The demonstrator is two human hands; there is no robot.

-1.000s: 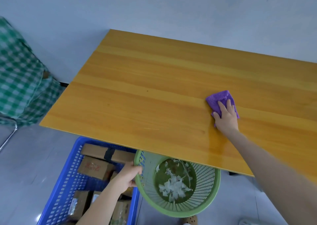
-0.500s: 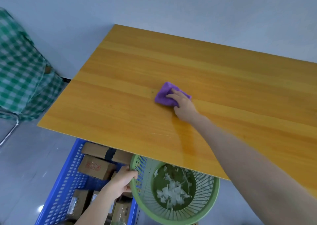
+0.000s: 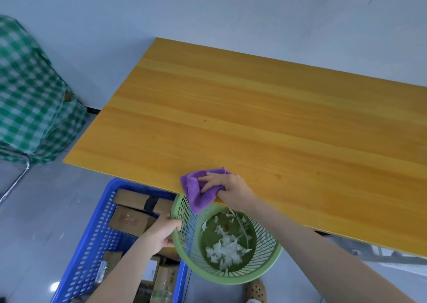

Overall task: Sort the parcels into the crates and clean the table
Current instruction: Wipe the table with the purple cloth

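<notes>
At the table edge the right grip — fingers flat — presses the purple cloth; the left grip clasps the green basket rim.

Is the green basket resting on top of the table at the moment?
No, the left hand holds the green basket by its rim below the table's near edge, beside the blue crate.
</notes>
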